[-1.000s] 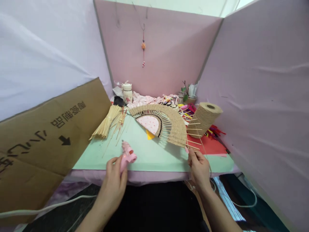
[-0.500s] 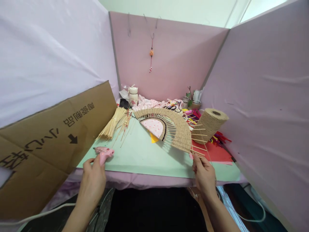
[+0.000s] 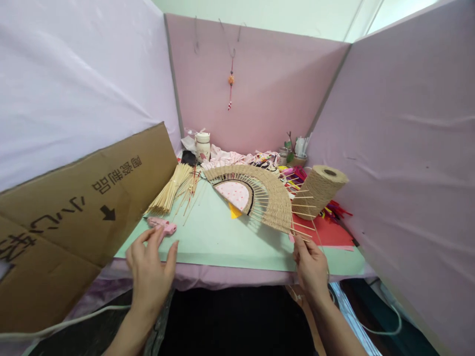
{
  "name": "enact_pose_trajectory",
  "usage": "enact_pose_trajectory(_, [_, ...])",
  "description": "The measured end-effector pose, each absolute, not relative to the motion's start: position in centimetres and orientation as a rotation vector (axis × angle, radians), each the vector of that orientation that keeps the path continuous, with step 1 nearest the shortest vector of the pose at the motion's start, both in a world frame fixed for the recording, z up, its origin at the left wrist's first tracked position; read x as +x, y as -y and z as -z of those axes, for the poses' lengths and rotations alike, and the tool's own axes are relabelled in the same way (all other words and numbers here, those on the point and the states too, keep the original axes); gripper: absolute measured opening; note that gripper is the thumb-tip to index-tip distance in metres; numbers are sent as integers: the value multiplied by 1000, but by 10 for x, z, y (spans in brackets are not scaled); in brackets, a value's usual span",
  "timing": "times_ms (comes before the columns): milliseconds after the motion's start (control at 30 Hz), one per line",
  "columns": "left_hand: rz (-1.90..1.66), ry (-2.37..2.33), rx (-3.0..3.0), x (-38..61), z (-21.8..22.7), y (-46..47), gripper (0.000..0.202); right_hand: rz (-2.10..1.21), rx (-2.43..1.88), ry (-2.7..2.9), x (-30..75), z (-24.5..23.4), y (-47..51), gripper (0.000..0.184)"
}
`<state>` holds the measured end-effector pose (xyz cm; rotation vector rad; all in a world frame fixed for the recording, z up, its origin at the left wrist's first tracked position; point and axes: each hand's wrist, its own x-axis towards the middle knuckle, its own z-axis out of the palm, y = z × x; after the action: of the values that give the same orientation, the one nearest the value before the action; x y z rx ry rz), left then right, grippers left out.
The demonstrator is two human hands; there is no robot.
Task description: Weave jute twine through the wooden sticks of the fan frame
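Observation:
A pink hot glue gun (image 3: 166, 227) lies near the table's left front edge. Just in front of it is my left hand (image 3: 151, 264), thumb spread away from the fingers and nothing gripped; its fingertips overlap the gun's handle, and I cannot tell whether they touch. My right hand (image 3: 310, 259) pinches the lower right end of a woven fan (image 3: 276, 202), where bare sticks stick out past the weave. The fan tilts above the table, with a pink dotted half-round centre edged in black. A thin strand of twine runs down by my right hand from beside the paper-twine roll (image 3: 318, 190).
A bundle of thin sticks (image 3: 169, 190) lies at the left beside a cardboard sheet (image 3: 89, 217). Red paper (image 3: 332, 231) is under the roll's front. At the back stand a white bottle (image 3: 203, 147) and a potted plant (image 3: 297, 157). Pink-lilac panels enclose three sides.
My left hand has let go of the glue gun's handle and spread its fingers, leaving the gun on the table. My right hand keeps its hold on the fan.

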<state>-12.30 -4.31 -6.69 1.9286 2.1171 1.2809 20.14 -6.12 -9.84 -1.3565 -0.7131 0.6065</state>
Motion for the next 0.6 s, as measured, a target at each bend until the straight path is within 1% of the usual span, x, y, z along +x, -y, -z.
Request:
enact_pose_trajectory(33, [-1386,-1864,1854,-109,65,46,45,-601,-1352,715,201,99,61,43])
enact_pose_trajectory(67, [-1366,-1607,1731,-90,64,47,42,-594,-1344,714,202,100,60,43])
enact_pose_trajectory(133, [-1125,-1165,1362,-44,65,41,38,-585,-1332,722,202,100,59,42])
enact_pose_trajectory(200, [-854,-916,950,8,65,27,30,-581,-1336,740,202,98,58,41])
enact_pose_trajectory(267, [-728,-829,619,56,65,8,15,-574,-1341,752,202,96,57,41])
enact_pose_trajectory(300, [-674,-786,495,75,65,-1,13,-572,-1341,756,202,95,57,40])
enact_pose_trajectory(400, [-663,-659,349,107,66,-22,1,-585,-1329,743,202,94,57,39])
enact_pose_trajectory(500, [-696,-599,385,110,71,-28,8,-659,-1282,708,201,98,57,35])
enact_pose_trajectory(600, [-717,-572,443,105,74,-26,14,-737,-1192,645,198,105,59,35])
